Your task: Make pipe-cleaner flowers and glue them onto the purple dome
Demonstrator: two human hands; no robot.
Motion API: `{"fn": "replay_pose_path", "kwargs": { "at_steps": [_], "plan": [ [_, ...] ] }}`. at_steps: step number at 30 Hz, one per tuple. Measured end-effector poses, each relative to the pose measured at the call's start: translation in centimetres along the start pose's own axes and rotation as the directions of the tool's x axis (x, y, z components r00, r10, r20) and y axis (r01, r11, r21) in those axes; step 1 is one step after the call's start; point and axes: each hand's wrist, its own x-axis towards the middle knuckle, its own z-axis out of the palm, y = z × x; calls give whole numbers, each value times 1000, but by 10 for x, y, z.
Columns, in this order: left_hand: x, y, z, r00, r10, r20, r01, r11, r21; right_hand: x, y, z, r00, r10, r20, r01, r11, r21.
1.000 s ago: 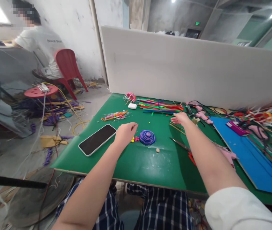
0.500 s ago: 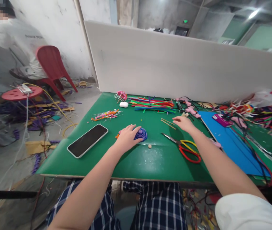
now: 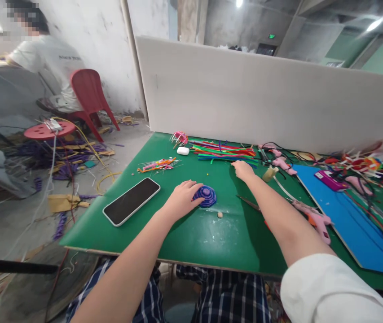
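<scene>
My left hand point(image 3: 183, 199) rests on the table, its thumb and fingers closed at the left edge of a blue-purple coiled disc point(image 3: 207, 196). The disc lies flat and looks wound from fuzzy pipe cleaner. Farther right, my right hand point(image 3: 243, 171) has its fingers drawn together just in front of the pipe-cleaner bundle point(image 3: 225, 152). Whatever sits between those fingers is hidden. Under my right forearm, only a blade of the scissors point(image 3: 248, 202) and a little red handle show. A small beige bead-like piece point(image 3: 220, 215) lies near the disc.
A phone point(image 3: 132, 201) lies at left, with loose orange and pink pieces point(image 3: 159, 164) beyond it. Pink glue guns point(image 3: 319, 222), cords and a blue board point(image 3: 356, 220) occupy the right side. A white partition point(image 3: 261, 94) stands behind. Another person point(image 3: 50, 67) sits far left.
My right hand has moved left and toward the bundle; the two thin sticks beside it no longer show. My forearm now covers most of the scissors. My left hand stays at the disc.
</scene>
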Motion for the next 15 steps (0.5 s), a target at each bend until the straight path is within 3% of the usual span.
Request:
{"fn": "replay_pose_path", "kwargs": {
  "at_steps": [11,15],
  "plan": [
    [6,-20,-10,990,-41,-135,36,998,-42,11,5,-1,990,-64,-128,75,994,84],
    [10,-45,-25,978,-146,-150,153,987,40,8,-7,-3,981,-138,-133,154,981,120]
  ]
}}
